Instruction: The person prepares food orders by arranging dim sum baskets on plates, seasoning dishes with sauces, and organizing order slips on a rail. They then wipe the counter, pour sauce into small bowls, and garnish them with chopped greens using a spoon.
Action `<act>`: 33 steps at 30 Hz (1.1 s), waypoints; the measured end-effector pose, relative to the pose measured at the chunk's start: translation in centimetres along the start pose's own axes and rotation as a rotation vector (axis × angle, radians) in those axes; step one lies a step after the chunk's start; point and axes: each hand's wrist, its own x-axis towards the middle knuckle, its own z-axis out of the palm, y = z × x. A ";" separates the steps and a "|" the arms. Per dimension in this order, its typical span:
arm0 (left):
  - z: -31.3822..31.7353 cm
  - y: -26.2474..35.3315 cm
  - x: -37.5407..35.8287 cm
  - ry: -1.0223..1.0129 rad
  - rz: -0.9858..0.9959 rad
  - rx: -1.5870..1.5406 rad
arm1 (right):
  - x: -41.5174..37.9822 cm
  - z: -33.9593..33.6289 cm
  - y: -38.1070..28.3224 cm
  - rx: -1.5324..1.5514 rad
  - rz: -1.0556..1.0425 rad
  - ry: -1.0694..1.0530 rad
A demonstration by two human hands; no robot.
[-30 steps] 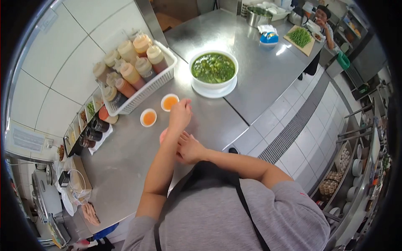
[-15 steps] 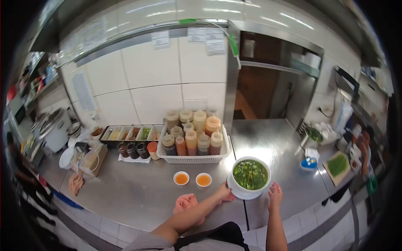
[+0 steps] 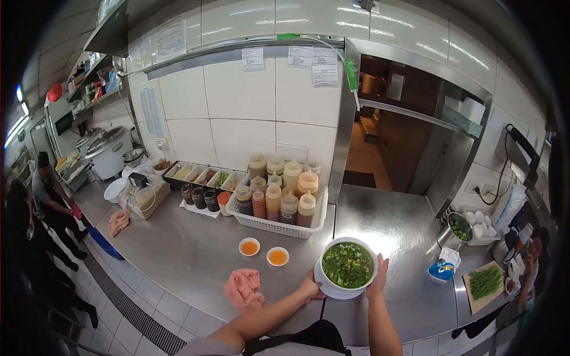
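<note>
A white bowl of green leafy soup rests on a white plate near the counter's front edge. My left hand grips the plate's left rim, with some fingertips hidden beneath it. At the bowl's right side, my right hand presses its extended fingers along the outer wall, steadying it. Two small white cups of orange sauce, a left one and a right one, stand left of the bowl. A crumpled pink cloth lies by my left forearm.
Behind the cups is a white basket of squeeze bottles, beside a condiment tray. To the right are a blue-and-white packet, a metal pot and a board with chopped greens. People stand far left; another person is at far right.
My right hand has moved in from beside the bowl to touch its side. The left hand stays at the plate's rim. My view has shifted and tilted.
</note>
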 end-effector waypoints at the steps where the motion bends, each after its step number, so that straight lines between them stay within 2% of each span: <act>1: 0.3 -0.3 0.1 0.004 0.014 -0.018 | 0.0 -0.2 0.1 -0.001 0.001 -0.012; 8: 2.5 0.5 -0.5 0.036 0.027 -0.023 | -1.0 -1.7 0.1 -0.049 -0.129 -0.093; 11: 2.6 0.3 -0.2 0.024 0.046 -0.023 | -1.4 -2.0 -0.1 0.057 -0.151 -0.014; 13: 3.1 0.6 -0.2 0.027 0.047 -0.030 | -2.4 -1.4 -1.2 0.016 -0.108 0.042; 17: 4.2 0.7 1.0 0.031 0.018 -0.039 | -2.8 -2.3 -1.6 -0.129 -0.135 -0.003; 19: 4.8 0.6 1.7 0.033 0.028 -0.033 | -2.7 -3.3 -1.5 -0.387 -0.186 0.297; 20: 5.2 0.5 2.1 0.033 0.036 -0.026 | -2.5 -4.3 -1.2 -0.387 -0.187 0.299; 22: 5.9 0.5 3.0 0.039 0.015 -0.032 | -1.8 -6.7 -0.7 -0.451 -0.018 0.435; 24: 6.5 0.3 4.6 0.045 -0.006 -0.039 | -2.1 -7.4 -0.8 -0.378 -0.056 0.448; 27: 7.8 0.3 6.5 -0.002 0.031 -0.091 | -3.4 -7.8 -1.7 -0.458 -0.019 0.431; 29: 9.0 0.8 7.5 0.019 0.021 -0.094 | -3.7 -9.3 -0.8 -0.723 -0.198 0.389; 33: 11.3 1.5 9.7 0.061 0.019 -0.096 | -4.5 -8.8 -0.3 -0.762 -0.300 0.351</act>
